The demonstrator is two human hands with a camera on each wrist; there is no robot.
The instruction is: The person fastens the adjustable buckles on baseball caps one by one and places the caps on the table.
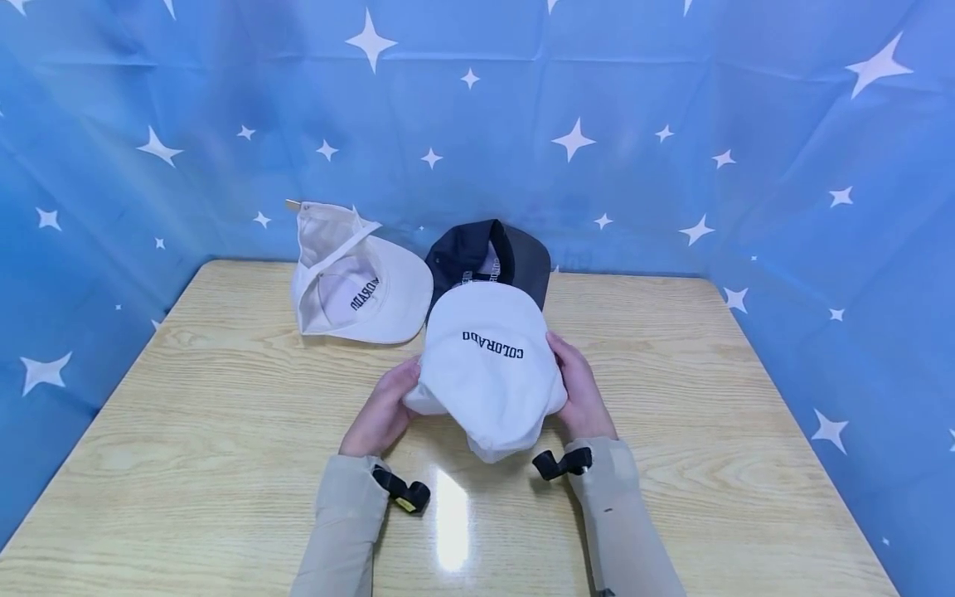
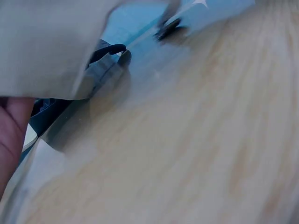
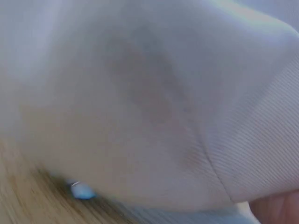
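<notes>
Both hands hold a white baseball cap (image 1: 492, 373) above the table, one at each side. Its crown shows black COLORADO lettering, upside down from here. My left hand (image 1: 380, 406) grips the cap's left edge; my right hand (image 1: 584, 390) grips the right side, its fingertips partly hidden behind the fabric. In the left wrist view, pale cap fabric (image 2: 46, 51) covers the upper left beside part of the left hand (image 2: 11, 135). Blurred white cap cloth (image 3: 154, 93) fills most of the right wrist view, with a bit of the right hand (image 3: 275, 210) at the lower right corner.
Another white cap (image 1: 403, 290) lies at the back left of the wooden table (image 1: 186, 431), its inside showing. Beside it sits a black cap (image 1: 531, 265), partly hidden behind the held one. A blue star-patterned curtain (image 1: 507, 99) hangs round the back and sides.
</notes>
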